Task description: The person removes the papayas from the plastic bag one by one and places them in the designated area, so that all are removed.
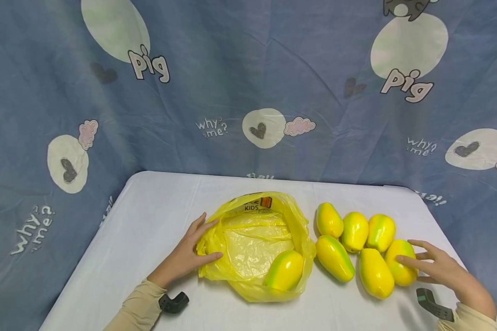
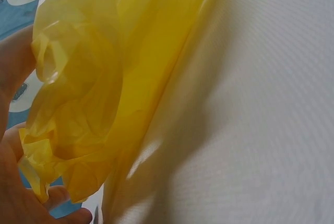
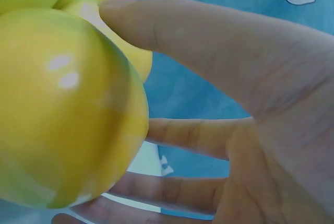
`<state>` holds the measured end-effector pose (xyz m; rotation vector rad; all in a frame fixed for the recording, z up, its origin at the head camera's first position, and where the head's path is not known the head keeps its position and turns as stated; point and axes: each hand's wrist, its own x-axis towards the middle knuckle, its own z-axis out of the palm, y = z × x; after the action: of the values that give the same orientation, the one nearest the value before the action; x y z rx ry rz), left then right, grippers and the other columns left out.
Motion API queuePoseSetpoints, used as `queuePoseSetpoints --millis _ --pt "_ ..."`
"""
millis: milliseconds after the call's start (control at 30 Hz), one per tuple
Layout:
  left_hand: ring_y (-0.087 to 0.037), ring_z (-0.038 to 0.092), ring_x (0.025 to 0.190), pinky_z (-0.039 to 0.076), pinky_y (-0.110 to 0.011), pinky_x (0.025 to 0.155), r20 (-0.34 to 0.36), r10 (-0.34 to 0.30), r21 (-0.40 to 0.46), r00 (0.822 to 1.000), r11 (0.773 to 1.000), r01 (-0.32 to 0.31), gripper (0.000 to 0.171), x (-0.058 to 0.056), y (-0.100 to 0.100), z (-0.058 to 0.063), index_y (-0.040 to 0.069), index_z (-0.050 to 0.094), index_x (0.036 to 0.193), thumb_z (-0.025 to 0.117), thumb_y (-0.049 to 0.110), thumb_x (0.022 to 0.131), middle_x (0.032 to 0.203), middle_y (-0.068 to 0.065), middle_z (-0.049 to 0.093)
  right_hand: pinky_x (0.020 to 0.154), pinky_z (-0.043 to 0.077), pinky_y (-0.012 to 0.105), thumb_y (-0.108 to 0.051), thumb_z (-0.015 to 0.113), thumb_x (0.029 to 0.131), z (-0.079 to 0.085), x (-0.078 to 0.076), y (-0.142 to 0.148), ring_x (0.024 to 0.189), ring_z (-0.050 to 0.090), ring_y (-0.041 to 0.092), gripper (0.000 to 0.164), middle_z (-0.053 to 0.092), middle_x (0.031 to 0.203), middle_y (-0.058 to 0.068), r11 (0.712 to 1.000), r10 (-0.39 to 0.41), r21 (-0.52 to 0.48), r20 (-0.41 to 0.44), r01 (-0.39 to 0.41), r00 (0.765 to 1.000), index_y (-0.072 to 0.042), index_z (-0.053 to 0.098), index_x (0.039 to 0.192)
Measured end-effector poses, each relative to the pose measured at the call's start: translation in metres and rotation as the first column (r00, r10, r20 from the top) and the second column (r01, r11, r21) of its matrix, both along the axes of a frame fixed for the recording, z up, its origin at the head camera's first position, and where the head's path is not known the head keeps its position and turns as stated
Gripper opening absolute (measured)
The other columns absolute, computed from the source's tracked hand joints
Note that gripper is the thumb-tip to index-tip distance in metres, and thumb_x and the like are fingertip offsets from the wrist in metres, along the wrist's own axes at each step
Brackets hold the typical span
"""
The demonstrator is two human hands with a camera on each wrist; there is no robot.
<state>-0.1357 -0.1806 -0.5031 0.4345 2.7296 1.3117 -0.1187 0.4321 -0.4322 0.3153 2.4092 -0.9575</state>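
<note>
On the table's middle lies a yellow plastic bag (image 1: 252, 294), its mouth wide and facing up. Inside it, at the front right, is one glossy yellow-green papaya (image 1: 285, 271). My left hand (image 1: 190, 248) is at the bag's left rim, thumb over the inner side and fingers spread along the edge. In the left wrist view, the crumpled bag (image 2: 78, 88) covers part of those fingers. My right hand (image 1: 443, 264) reaches around the rightmost papaya (image 1: 401, 264), with thumb and fingers spread. In the right wrist view, the thumb extends above that papaya (image 3: 62, 109) and fingertips pass behind it.
Several more papayas sit grouped right of the bag, among them a long one (image 1: 335, 258) near its rim and a pear-shaped one (image 1: 374, 273) in front. White cloth covers the table (image 1: 149, 207). A blue printed curtain (image 1: 215, 92) hangs behind and at the sides.
</note>
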Motion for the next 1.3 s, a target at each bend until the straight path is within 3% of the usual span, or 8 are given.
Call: queuePoseSetpoints --millis 533,733,967,1300 --pt "-0.051 0.020 0.156 0.025 -0.079 0.115 0.004 0.009 0.005 1.000 1.000 -0.009 0.086 0.000 0.000 -0.001 0.029 0.042 0.158 0.083 0.049 0.085 0.173 -0.018 0.011 0.087 0.064 0.046 -0.048 0.061 0.102 0.010 0.003 -0.003 0.108 0.067 0.042 0.093 0.045 0.134 0.050 0.996 0.001 0.091 -0.080 0.006 0.997 0.017 0.018 0.152" --pt "-0.051 0.019 0.156 0.026 -0.079 0.115 0.006 0.001 0.009 1.000 1.000 -0.002 0.086 0.000 0.000 -0.002 0.032 0.041 0.159 0.082 0.051 0.085 0.174 -0.018 0.010 0.084 0.064 0.044 -0.054 0.063 0.099 0.012 0.003 -0.001 0.097 0.072 0.030 0.097 0.052 0.131 0.045 0.987 -0.006 0.158 -0.111 0.024 0.994 0.014 0.023 0.153" --pt "-0.051 0.020 0.156 0.027 -0.079 0.114 -0.003 0.000 0.006 1.000 1.000 0.000 0.086 -0.001 0.000 -0.002 0.034 0.041 0.158 0.082 0.050 0.085 0.174 -0.018 0.011 0.085 0.062 0.051 -0.056 0.060 0.100 0.012 0.003 0.003 0.093 0.071 0.025 0.093 0.057 0.130 0.041 0.980 0.031 0.197 -0.140 -0.002 0.990 0.012 0.026 0.154" --pt "-0.051 0.020 0.156 0.026 -0.080 0.114 0.003 0.002 0.010 1.000 1.000 -0.002 0.086 -0.001 0.000 0.000 0.032 0.042 0.158 0.082 0.049 0.085 0.173 -0.018 0.011 0.079 0.060 0.052 -0.056 0.058 0.101 0.015 0.002 0.006 0.106 0.067 0.042 0.087 0.064 0.125 0.035 0.966 0.082 0.258 -0.199 -0.029 0.976 0.011 0.033 0.151"
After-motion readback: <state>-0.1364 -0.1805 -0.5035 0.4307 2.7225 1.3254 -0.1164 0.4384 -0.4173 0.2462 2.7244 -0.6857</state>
